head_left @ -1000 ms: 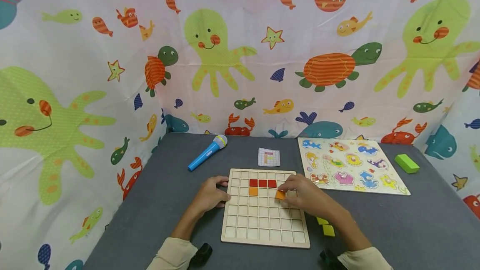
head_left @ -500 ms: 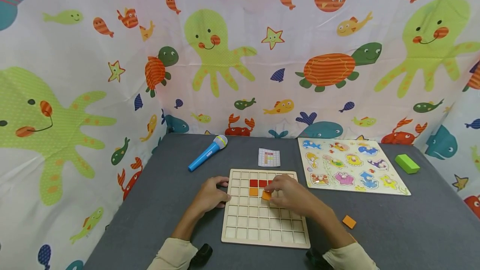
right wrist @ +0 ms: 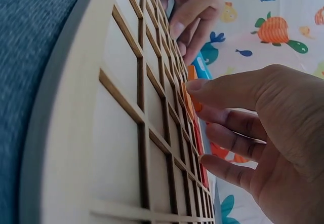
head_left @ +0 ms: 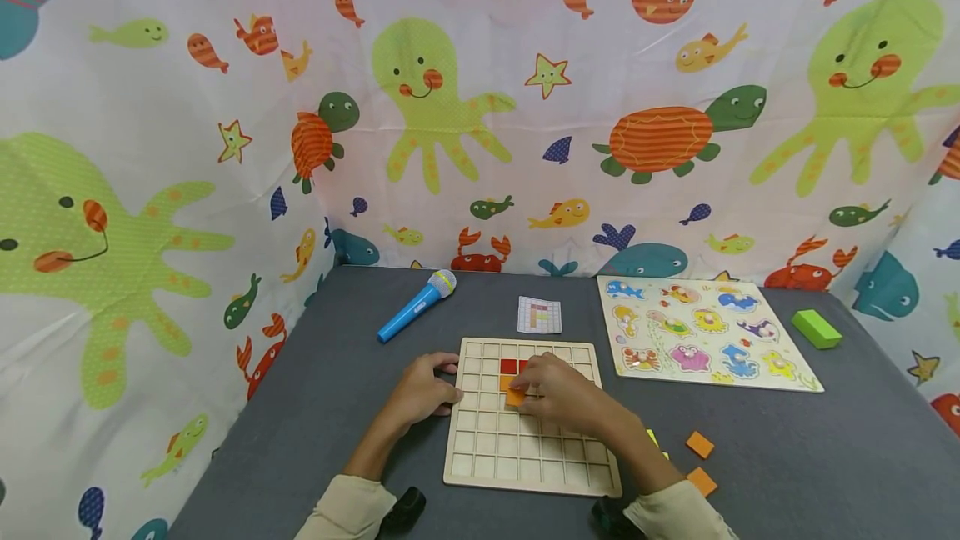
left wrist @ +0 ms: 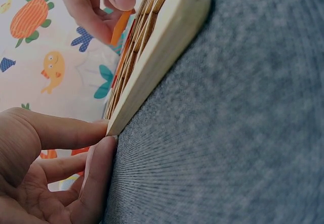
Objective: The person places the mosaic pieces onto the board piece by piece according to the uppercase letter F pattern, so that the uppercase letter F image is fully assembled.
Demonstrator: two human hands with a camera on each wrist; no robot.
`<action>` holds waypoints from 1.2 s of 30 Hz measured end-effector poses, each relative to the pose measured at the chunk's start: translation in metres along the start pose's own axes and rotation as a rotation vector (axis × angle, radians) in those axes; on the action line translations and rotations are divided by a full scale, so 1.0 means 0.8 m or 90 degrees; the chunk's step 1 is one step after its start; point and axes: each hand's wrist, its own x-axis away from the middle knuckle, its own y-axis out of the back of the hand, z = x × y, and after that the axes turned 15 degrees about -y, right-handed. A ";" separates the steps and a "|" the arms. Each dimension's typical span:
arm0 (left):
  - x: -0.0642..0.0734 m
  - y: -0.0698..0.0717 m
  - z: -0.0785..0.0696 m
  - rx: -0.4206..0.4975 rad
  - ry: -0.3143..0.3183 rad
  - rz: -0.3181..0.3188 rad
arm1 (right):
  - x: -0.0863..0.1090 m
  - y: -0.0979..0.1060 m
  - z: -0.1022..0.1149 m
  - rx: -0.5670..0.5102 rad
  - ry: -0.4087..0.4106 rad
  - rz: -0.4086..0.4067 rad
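Note:
A pale wooden grid board (head_left: 532, 461) lies on the grey table. My left hand (head_left: 422, 388) pinches its left edge between thumb and finger, as the left wrist view also shows. Between the right hand's (head_left: 566, 394) thumb and index finger is an orange square tile (head_left: 515, 397), tilted close over the grid. It sits just in front of another orange tile (head_left: 506, 382) set in a cell. Behind that one is a row of red tiles (head_left: 508, 366), partly hidden by the right hand's fingers.
Loose orange tiles (head_left: 702, 482) lie right of the board, with yellow ones partly behind the right forearm. A printed pattern card (head_left: 539, 315), a blue toy microphone (head_left: 416, 307), a sea-animal puzzle board (head_left: 705, 332) and a green block (head_left: 816, 329) stand farther back.
My right hand has moved left across the board with the orange tile, from the right-hand columns to the cell below the set orange tile. The left hand has stayed at the board's edge.

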 end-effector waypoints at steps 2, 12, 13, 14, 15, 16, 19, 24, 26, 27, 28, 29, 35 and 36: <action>0.000 0.000 -0.001 -0.001 0.001 0.000 | -0.002 -0.002 0.001 -0.004 0.000 0.003; -0.001 0.001 -0.003 -0.004 0.008 0.000 | -0.005 -0.007 0.006 -0.002 -0.019 0.005; -0.001 0.001 -0.003 -0.004 0.008 0.000 | -0.005 -0.008 0.006 -0.001 -0.017 0.005; -0.001 0.001 -0.004 -0.003 0.009 0.001 | -0.006 -0.008 0.006 -0.001 -0.017 0.005; -0.001 0.001 -0.003 -0.003 0.009 0.001 | -0.006 -0.009 0.006 -0.001 -0.015 0.004; -0.001 0.001 -0.003 -0.004 0.009 0.001 | -0.006 -0.009 0.006 0.000 -0.014 0.003; -0.001 0.001 -0.003 -0.003 0.009 0.002 | -0.006 -0.009 0.006 -0.002 -0.016 0.004; -0.001 0.002 -0.002 0.001 -0.002 -0.001 | -0.005 -0.009 0.007 -0.003 -0.018 0.000; -0.001 0.002 -0.001 0.004 -0.008 -0.003 | -0.005 -0.009 0.007 0.001 -0.016 -0.003; -0.001 0.001 -0.001 0.006 -0.010 -0.003 | -0.005 -0.009 0.007 0.003 -0.014 -0.005; -0.001 0.002 0.000 0.007 -0.012 -0.003 | -0.006 -0.009 0.007 0.006 -0.012 -0.007; -0.001 0.002 0.000 0.007 -0.012 -0.003 | -0.006 -0.010 0.007 0.008 -0.009 -0.008; -0.001 0.001 -0.001 0.007 -0.005 0.000 | -0.007 -0.010 0.010 0.026 0.002 -0.012; -0.001 0.001 0.000 0.006 -0.004 -0.001 | -0.006 -0.009 0.010 0.027 0.003 -0.013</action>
